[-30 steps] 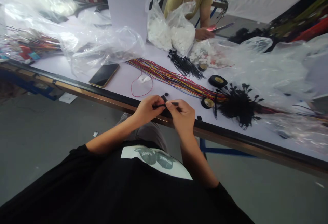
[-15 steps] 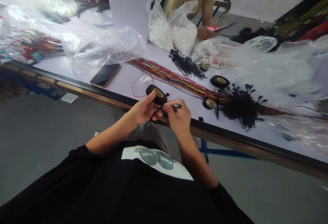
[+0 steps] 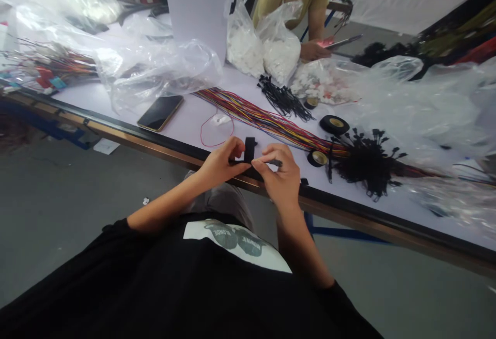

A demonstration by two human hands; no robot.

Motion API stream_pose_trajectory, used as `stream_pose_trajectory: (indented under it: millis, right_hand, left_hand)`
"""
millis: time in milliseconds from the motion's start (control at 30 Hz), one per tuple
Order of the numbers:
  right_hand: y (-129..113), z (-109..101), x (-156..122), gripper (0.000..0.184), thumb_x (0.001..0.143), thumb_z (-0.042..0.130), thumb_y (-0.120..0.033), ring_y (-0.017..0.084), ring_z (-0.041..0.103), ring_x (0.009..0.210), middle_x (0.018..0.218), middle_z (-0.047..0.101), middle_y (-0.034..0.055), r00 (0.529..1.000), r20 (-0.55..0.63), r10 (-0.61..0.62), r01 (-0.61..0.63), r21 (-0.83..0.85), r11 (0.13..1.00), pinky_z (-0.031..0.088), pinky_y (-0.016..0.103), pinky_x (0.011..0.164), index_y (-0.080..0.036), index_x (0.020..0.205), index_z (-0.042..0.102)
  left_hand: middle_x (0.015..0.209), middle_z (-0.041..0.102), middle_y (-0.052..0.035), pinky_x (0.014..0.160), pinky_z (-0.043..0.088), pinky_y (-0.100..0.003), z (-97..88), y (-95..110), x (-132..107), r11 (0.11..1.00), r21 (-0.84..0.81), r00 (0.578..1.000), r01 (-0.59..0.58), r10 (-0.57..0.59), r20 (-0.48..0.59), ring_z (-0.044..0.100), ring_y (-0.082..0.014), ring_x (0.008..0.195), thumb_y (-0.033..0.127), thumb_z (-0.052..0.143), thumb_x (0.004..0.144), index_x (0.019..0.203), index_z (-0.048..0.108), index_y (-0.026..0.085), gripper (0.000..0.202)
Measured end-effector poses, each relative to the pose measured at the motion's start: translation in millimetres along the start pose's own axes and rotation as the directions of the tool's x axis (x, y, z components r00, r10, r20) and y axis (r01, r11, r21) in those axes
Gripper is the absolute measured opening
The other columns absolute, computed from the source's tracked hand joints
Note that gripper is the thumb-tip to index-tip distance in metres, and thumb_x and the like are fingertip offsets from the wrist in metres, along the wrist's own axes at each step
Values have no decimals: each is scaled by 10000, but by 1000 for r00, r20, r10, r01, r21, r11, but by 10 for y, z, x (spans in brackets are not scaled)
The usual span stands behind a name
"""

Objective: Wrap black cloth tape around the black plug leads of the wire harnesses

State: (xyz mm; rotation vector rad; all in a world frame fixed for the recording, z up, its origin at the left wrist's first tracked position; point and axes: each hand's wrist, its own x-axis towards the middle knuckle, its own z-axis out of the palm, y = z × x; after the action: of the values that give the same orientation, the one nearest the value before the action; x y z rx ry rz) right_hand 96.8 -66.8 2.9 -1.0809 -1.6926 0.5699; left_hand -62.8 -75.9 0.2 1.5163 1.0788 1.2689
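A roll of black tape [image 3: 250,149] is turned edge-on between my hands, just above the table's front edge. My left hand [image 3: 222,162] is closed on it from the left, fingers curled behind and thumb stretched below. My right hand [image 3: 282,176] pinches with thumb and index fingertip right beside the roll. A dark connector end [image 3: 276,163] of a thin black cable shows between its fingers; the rest of that cable is mostly hidden. Whether the right fingertips also grip the tape's end cannot be made out.
Behind my hands lies a long bundle of coloured wires [image 3: 263,117]. A phone [image 3: 160,113] is to the left; more tape rolls [image 3: 334,124] and a heap of black cables [image 3: 364,166] are right. Plastic bags [image 3: 246,44] stand farther back. Across the table, a person's hand [image 3: 315,49] holds a device.
The tape roll has turned from showing its face to edge-on. My right hand has shifted slightly right and its fingers have lifted. The cable loop that hung below my hands is no longer visible.
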Motion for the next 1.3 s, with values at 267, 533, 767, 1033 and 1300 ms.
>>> stream_pose_trajectory:
  millis: [267,533,767,1033,1300]
  right_hand:
    - [-42,44,-37,199,771,559,-400,157,582,631,698,615,4,985,95,146,-142,-46,989,470,306,635,-214,716,603]
    - [-61,39,-48,213,805,505,-395,185,636,757,801,664,28,1000,-8,29,-30,-161,987,489,330,713,-213,707,555]
    - [80,138,-13,240,767,569,-426,128,570,490,535,590,-43,957,-16,288,-269,316,910,461,274,537,-206,683,525]
    - [6,-28,50,128,700,658,-271,146,585,717,699,620,-20,998,33,56,-60,129,990,452,310,718,-207,608,596]
    - [-21,104,-37,105,766,589,-332,164,590,726,775,631,3,998,57,-9,10,-19,1000,473,317,689,-229,768,608]
  left_hand:
    - [597,528,32,601,358,-209,258,-49,-41,999,8,987,-49,50,-154,469,-79,588,126,610,682,615,541,162,103]
    - [699,566,7,464,386,-194,183,-6,-34,763,-530,928,371,-331,172,534,-85,540,468,673,639,926,515,160,449]
    - [655,520,21,488,381,-204,36,-2,-41,829,-478,943,289,-161,291,473,-67,532,484,739,536,782,530,149,465]
    - [811,527,8,585,380,-218,-27,26,-15,994,106,978,-32,10,209,441,-78,633,357,736,576,861,503,171,412]
    - [560,474,59,529,331,-187,242,-82,-27,998,67,986,12,-1,-167,427,-58,543,163,568,668,620,475,161,105]
